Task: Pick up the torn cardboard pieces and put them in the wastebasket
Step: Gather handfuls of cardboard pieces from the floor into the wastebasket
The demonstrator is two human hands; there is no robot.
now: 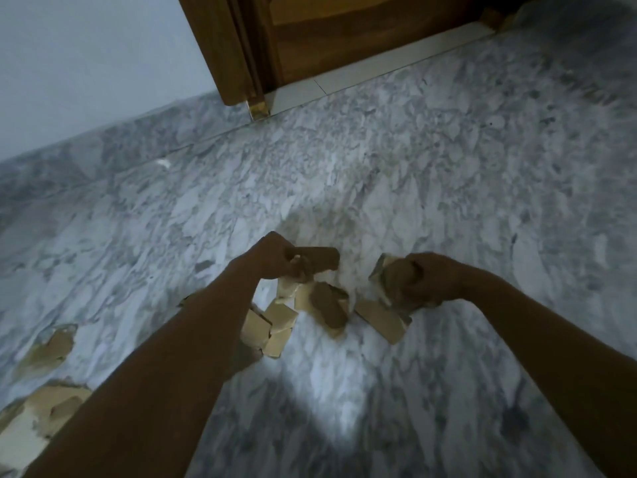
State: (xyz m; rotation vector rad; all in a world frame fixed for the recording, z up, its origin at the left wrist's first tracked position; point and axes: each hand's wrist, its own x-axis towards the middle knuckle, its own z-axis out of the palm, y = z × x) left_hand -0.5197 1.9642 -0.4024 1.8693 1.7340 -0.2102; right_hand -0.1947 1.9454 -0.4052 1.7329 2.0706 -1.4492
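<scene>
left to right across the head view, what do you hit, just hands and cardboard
big scrap → left hand → left-held scrap → right-held scrap → right hand

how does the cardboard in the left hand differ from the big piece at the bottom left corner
The held piece is gripped in the left hand, off the floor; the corner piece lies on it. The held piece is a small, narrow strip; the corner piece is far broader, with ragged edges. Both are brown torn cardboard.
</scene>
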